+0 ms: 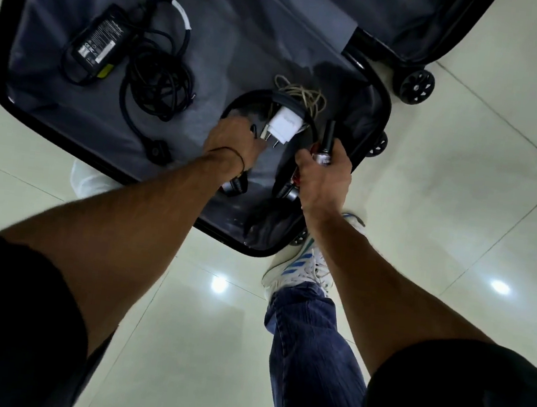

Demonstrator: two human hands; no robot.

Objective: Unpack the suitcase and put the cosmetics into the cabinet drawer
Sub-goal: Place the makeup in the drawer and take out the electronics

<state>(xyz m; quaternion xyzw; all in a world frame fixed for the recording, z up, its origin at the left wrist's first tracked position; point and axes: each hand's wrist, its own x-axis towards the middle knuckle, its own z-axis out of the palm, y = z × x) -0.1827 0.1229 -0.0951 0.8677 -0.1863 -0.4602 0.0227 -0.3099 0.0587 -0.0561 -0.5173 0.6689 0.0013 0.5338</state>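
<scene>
Right now the cosmetics I am tracking are sitting in the right hand (323,176): a cluster of small bottles (321,155), nail polish by my guess. One black cap is poking out past the fingers toward the far side, and something red is showing at the near edge of the palm. The hand is clasping them, fingers wrapped round, just above the near right corner of the open suitcase (214,27). Their long axis is running near to far, caps away from me, roughly in line with the forearm, so I am judging they can be carried off as they are.

The left hand (233,145) is reaching down just to the left, knuckles up, over the black headphones (234,187) and right beside the white charger (283,124). Its fingers are tucked under, out of my sight, so I cannot tell whether it is gripping anything or only feeling about.

A beige cord (304,94) is lying tangled just beyond the charger. Well to the far left a laptop power brick (100,37) is resting with its black cable (160,85) coiled beside it.

I am seeing no loose cosmetics on the lining, and the cabinet drawer is not in view. By my reckoning the coming move is turning on the right hand, the one carrying the load.
</scene>
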